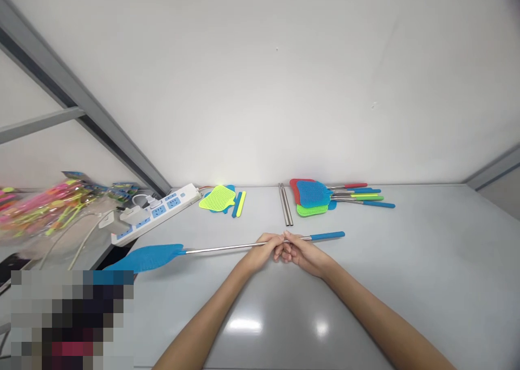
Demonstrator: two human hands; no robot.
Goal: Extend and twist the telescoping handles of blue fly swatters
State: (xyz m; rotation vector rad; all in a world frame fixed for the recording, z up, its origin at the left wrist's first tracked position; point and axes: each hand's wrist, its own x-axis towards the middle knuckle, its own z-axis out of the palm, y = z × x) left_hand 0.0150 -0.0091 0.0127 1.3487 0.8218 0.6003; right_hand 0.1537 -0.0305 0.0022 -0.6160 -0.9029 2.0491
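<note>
A blue fly swatter with a metal rod lies across the front of me, its blue paddle to the left and its blue grip to the right. My left hand is closed around the rod near its middle. Close beside it, my right hand grips the same rod just short of the blue grip. The fingers of both hands nearly meet. Behind my hands lie two bare metal tubes, side by side. To their right is a pile of fly swatters with red, blue and green paddles.
Yellow and blue loose paddles lie at the back left, with a blue and a yellow grip beside them. A white power strip with plugs and cables is further left. Bagged colourful items sit at the far left. A wall closes the back.
</note>
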